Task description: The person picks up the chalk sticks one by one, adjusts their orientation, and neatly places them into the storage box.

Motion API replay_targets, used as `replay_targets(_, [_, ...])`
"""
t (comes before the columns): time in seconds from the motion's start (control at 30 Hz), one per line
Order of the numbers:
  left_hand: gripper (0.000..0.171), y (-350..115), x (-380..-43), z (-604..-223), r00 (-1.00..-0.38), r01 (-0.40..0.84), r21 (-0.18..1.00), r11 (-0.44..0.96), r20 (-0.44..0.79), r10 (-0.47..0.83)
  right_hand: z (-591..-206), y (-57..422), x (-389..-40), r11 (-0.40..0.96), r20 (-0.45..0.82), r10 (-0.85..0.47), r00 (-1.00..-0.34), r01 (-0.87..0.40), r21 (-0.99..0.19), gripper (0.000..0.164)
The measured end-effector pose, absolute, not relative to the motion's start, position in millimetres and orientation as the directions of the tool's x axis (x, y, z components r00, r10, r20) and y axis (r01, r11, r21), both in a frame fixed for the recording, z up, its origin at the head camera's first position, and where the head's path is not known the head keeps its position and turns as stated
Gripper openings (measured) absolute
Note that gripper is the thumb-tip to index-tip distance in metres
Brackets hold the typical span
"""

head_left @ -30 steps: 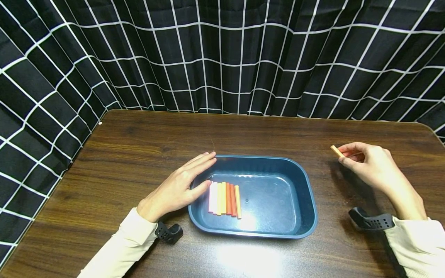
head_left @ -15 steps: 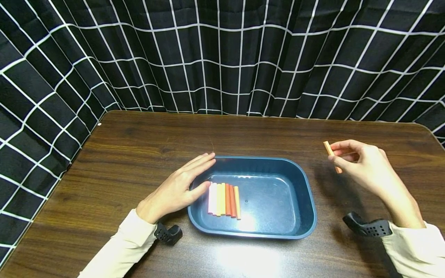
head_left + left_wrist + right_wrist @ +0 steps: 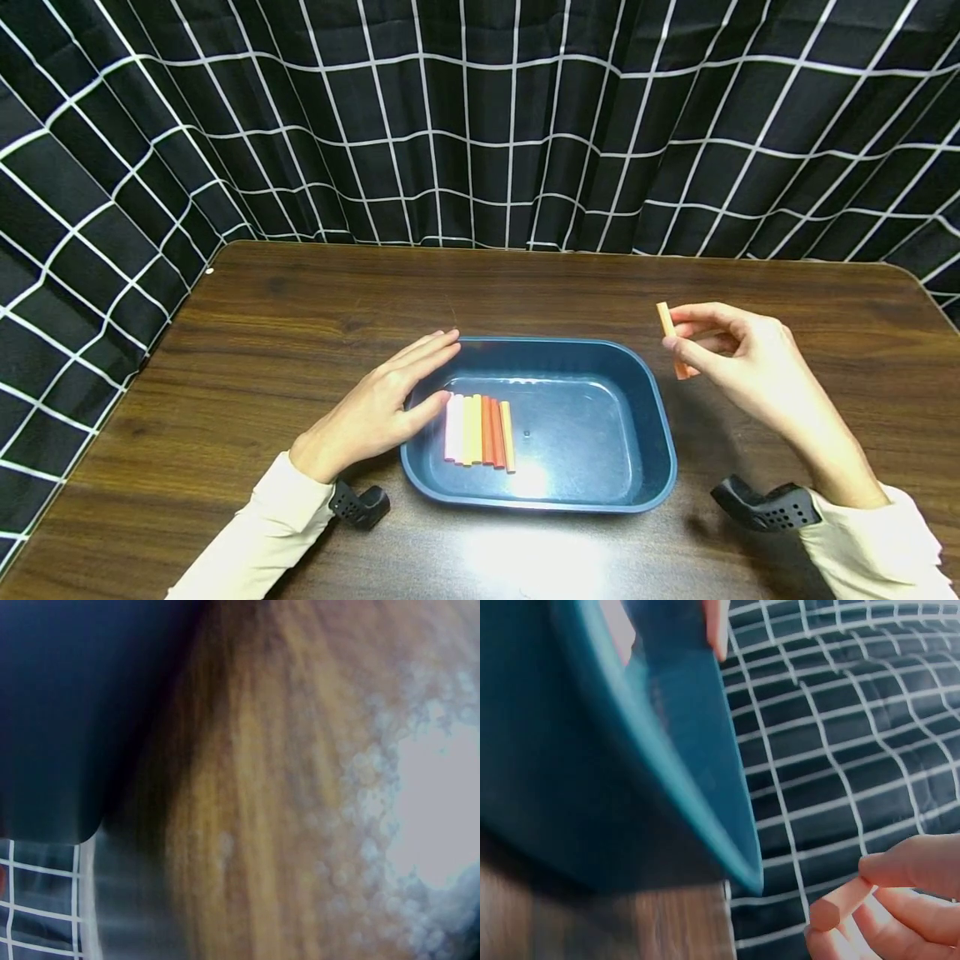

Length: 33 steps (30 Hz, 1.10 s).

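Note:
Raised off the table at the right, my right hand (image 3: 738, 354) pinches a pale orange chalk-like stick (image 3: 668, 323) between thumb and fingers. The right wrist view shows the faceted end of this stick (image 3: 826, 913). A blue plastic tray (image 3: 592, 450) sits in front of me. My left hand (image 3: 378, 407) rests on its left rim, fingers extended, thumb reaching inside. Several similar sticks (image 3: 477, 430) lie side by side in the tray's left part, running from pink through yellow to red and light orange. The thumb is close to the pink end; contact is unclear.
A brown wood-grain table (image 3: 300, 292) carries the tray. Behind it and at the left hangs a black curtain (image 3: 480, 125) with a white grid. The left wrist view is blurred, with the tray wall (image 3: 67, 712) dark at upper left.
My right hand has moved left toward the tray, carrying the stick, which now stands more upright. The left hand stays at the rim, and the row of sticks looks unchanged.

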<state>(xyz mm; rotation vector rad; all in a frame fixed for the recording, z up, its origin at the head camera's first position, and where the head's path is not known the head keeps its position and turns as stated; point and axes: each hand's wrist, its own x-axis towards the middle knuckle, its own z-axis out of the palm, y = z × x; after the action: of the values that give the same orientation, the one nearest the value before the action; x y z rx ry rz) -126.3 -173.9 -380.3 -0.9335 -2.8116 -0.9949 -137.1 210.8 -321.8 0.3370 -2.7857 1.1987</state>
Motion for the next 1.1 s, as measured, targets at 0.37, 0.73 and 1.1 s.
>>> replay_targets(0.37, [0.056,-173,-126,-381,-0.82,0.542,0.579,0.609,0.208,0.533,-326,178,-126,0.565,0.137,-0.275,-0.952,-0.275,-0.778,0.032])
replay_targets(0.73, [0.056,-174,-127,-382,-0.817,0.552,0.564,0.614,0.22,0.533,-332,154,-123,0.489,0.028,-0.367,-0.93,-0.218,-0.845,0.035])
replay_targets(1.1, [0.057,-174,-126,-381,-0.818,0.551,0.569,0.611,0.222,0.531,-346,133,-125,0.494,-0.01,-0.397,-0.918,-0.204,-0.845,0.028])
